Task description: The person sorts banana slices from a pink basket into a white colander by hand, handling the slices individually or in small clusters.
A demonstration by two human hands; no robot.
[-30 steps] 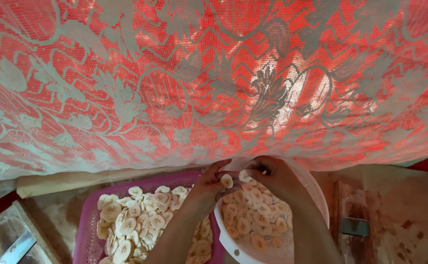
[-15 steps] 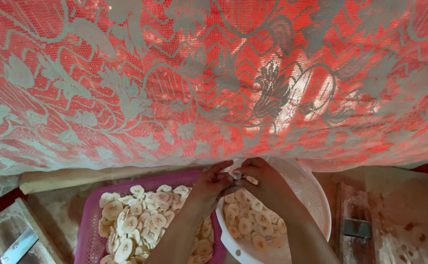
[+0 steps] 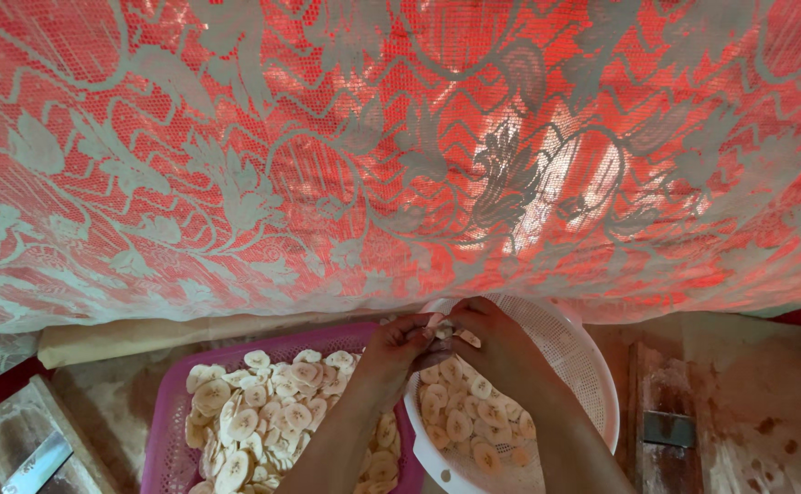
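Observation:
My left hand and my right hand meet over the near rim of a round white perforated basket that holds several pale round banana slices. The fingertips of both hands pinch a few stuck-together slices between them. To the left stands a purple perforated basket heaped with more pale slices. My forearms come up from the bottom edge and hide part of both baskets.
A red and white lace curtain hangs across the upper two thirds of the view. A wooden slicer board with a metal blade lies right of the white basket. Another wooden slicer lies at the bottom left.
My hands have stayed together over the white basket, fingers shifting slightly on the slices. The view has tilted a little, so the baskets sit lower in the frame.

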